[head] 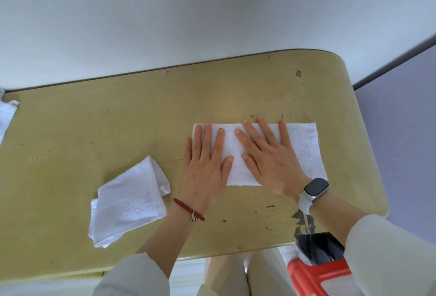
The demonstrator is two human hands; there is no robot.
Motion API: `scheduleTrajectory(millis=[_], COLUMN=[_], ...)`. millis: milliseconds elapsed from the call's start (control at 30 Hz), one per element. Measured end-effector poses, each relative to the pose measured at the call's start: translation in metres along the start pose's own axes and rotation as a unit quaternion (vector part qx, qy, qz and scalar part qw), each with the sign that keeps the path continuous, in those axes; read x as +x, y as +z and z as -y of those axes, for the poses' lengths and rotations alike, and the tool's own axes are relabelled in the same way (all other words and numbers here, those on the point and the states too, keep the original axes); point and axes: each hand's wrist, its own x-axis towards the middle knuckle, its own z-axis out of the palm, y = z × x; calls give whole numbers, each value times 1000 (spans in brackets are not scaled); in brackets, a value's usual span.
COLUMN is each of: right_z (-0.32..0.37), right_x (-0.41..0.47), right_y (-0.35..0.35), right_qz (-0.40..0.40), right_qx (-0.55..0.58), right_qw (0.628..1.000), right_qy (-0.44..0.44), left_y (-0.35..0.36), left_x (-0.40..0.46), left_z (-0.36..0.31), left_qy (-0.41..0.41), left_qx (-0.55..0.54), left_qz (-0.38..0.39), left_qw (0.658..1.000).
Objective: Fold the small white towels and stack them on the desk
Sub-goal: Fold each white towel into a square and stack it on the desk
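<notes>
Right, both hands flat, fingers spread: left hand (204, 164) & right hand (269, 157) press the towel (299, 144), mid-desk (118, 130), toward its right end. Folded towel (129, 201) lies left of it. Soft, light, limp cloth; prob best pinched at corners.

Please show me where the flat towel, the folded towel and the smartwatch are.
flat towel (304, 144), head view, bare right part.
folded towel (129, 199), head view, middle of top layer.
smartwatch (315, 188), head view, dark screen.
</notes>
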Motion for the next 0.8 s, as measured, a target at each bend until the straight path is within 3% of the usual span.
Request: scheduleTrajectory(millis=[200,333,500,633,700,800], right_z=[-21,-30,-7,-3,-8,-17], right_x=[-11,-29,-46,-55,-58,-62], right_y=[-17,-23,-17,-11,-9,-7], right_qz=[-118,-128,-84,-92,-96,-93], right_qx=[84,81,161,188,177,149], right_qw=[985,985,982,972,972,971], right_qy=[87,77,-45,-102,-121,-164], left_y=[-14,-34,-45,-40,-38,-31], left_x=[10,20,29,21,4,-34], left_z=[18,35,50,42,26,-8], left_qy=[14,-30,-96,-120,-99,-1], left_qx=[68,81,48,39,13,-81], left_qz=[50,62,-34,-109,-150,-181], left_qw=[996,994,994,986,984,980])
